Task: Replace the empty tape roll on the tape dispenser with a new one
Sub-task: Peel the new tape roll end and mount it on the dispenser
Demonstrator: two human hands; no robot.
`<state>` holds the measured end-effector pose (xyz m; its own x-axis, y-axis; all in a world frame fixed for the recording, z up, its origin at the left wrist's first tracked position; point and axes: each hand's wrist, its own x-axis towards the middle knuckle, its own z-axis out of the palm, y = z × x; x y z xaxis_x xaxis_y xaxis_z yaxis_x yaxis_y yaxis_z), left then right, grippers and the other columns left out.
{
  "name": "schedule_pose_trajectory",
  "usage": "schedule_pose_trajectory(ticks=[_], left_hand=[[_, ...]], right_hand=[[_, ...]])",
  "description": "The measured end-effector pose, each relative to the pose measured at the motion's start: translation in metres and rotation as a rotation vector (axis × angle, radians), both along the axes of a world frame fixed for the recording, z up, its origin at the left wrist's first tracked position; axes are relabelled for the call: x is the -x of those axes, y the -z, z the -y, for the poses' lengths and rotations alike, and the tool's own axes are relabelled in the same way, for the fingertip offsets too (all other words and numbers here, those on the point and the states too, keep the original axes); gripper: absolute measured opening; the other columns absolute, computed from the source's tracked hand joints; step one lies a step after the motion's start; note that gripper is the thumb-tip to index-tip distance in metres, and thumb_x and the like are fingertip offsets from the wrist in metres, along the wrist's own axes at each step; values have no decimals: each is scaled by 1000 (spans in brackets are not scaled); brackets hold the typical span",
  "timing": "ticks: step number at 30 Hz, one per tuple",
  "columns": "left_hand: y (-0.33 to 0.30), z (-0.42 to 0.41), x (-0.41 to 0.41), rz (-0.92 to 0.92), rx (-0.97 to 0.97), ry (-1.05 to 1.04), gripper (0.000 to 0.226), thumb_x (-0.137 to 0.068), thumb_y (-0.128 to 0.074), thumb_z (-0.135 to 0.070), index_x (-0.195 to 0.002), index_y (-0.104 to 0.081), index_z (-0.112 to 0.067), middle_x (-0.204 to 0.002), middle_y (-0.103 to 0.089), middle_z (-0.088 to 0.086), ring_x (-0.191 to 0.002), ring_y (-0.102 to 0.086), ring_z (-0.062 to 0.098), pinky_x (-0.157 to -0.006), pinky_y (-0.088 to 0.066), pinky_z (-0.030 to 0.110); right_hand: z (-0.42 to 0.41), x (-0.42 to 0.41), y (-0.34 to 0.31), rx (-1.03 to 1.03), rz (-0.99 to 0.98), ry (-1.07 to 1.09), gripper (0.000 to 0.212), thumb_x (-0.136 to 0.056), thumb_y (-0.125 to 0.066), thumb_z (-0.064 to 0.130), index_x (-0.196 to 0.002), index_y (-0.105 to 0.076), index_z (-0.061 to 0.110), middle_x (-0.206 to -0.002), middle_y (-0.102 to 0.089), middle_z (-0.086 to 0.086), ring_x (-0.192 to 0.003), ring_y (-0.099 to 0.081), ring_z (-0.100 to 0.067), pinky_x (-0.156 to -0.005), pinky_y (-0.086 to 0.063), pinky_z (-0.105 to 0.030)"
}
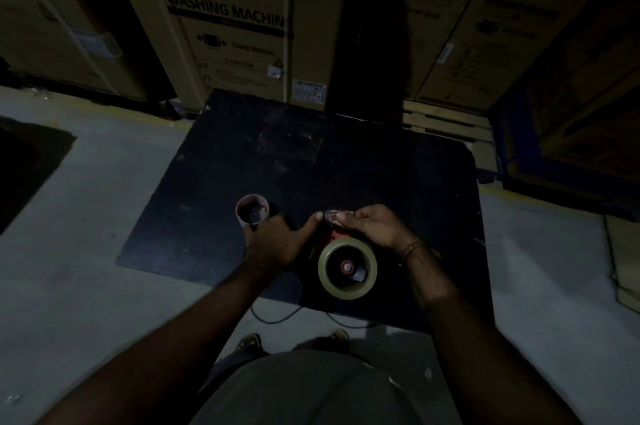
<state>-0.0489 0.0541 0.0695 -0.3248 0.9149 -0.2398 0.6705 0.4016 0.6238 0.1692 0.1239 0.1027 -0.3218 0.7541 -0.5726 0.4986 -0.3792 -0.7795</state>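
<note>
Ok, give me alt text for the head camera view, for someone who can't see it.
Dim view looking down at a person's left hand and right hand working on a red tape dispenser that carries a full tape roll, on a black table. An empty tape core stands by the left hand; LG washing machine boxes stand behind.

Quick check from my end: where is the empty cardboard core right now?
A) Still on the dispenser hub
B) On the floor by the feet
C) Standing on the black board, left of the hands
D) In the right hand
C: the empty core stands on the black board beside the left hand, while the new tape roll sits on the dispenser.
</note>
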Motion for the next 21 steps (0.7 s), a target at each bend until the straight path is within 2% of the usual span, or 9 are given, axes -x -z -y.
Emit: schedule_pose_trajectory(ticks=[4,8,11,13,14,16,17,20,21], left_hand=[[-3,-2,-1,-38,25,-60,83,-74,-33,-100,-70,-60,-22,-73,-70,-8,-92,-70,21,-116,-28,61],[-9,1,1,3,14,-56,63,-82,-32,-84,-87,-58,-27,-95,-73,-4,-113,-67,27,-121,-22,57],[-12,2,4,26,8,52,51,-89,-30,-68,-113,-57,-32,-113,-74,3,-125,-61,29,-122,-23,55],[-16,3,5,49,-43,145,38,-96,-32,-53,-123,-53,-35,-111,-75,8,-117,-65,34,-110,-41,51],[-17,4,4,59,-89,168,30,-98,-34,-47,-116,-54,-34,-102,-75,9,-105,-68,35,-96,-50,47],[-19,5,2,50,-161,161,24,-99,-34,-43,-97,-53,-28,-85,-70,5,-85,-67,32,-72,-51,41],[-20,5,1,30,-186,148,27,-99,-33,-44,-92,-51,-26,-81,-67,2,-80,-65,29,-67,-49,39],[-17,5,4,23,-247,158,35,-100,-31,-53,-89,-49,-26,-75,-63,-3,-75,-63,23,-65,-45,36],[-15,6,7,42,-253,181,38,-100,-31,-59,-92,-50,-27,-73,-61,-6,-75,-64,19,-65,-45,35]], right_hand=[[-5,2,1,0,4,-3,68,-58,-88,78,-92,-87,21,-94,-86,-5,-94,-83,-23,-99,-63,-51],[-9,4,0,-24,30,-20,78,-54,-83,86,-92,-87,18,-95,-86,-4,-95,-83,-22,-100,-63,-49],[-10,6,0,-1,4,-11,77,-53,-86,83,-92,-87,17,-97,-86,-3,-96,-83,-20,-102,-62,-47],[-11,8,1,-6,10,-11,81,-53,-85,85,-91,-86,13,-99,-85,-2,-96,-82,-19,-103,-62,-45],[-11,9,2,-21,24,-4,85,-54,-82,87,-87,-84,8,-96,-85,-4,-92,-81,-19,-101,-62,-43],[-13,9,3,-42,60,14,92,-58,-78,88,-81,-79,0,-87,-83,-11,-80,-76,-19,-89,-61,-47],[-14,9,2,-46,61,19,91,-59,-78,88,-82,-80,-1,-85,-83,-10,-79,-77,-19,-86,-60,-47],[-18,8,-4,-44,25,30,87,-63,-82,81,-93,-81,-1,-99,-83,-19,-98,-81,-34,-95,-61,-54],[-20,7,-6,-42,21,30,84,-60,-83,82,-90,-83,3,-95,-84,-17,-93,-82,-31,-94,-62,-52]])
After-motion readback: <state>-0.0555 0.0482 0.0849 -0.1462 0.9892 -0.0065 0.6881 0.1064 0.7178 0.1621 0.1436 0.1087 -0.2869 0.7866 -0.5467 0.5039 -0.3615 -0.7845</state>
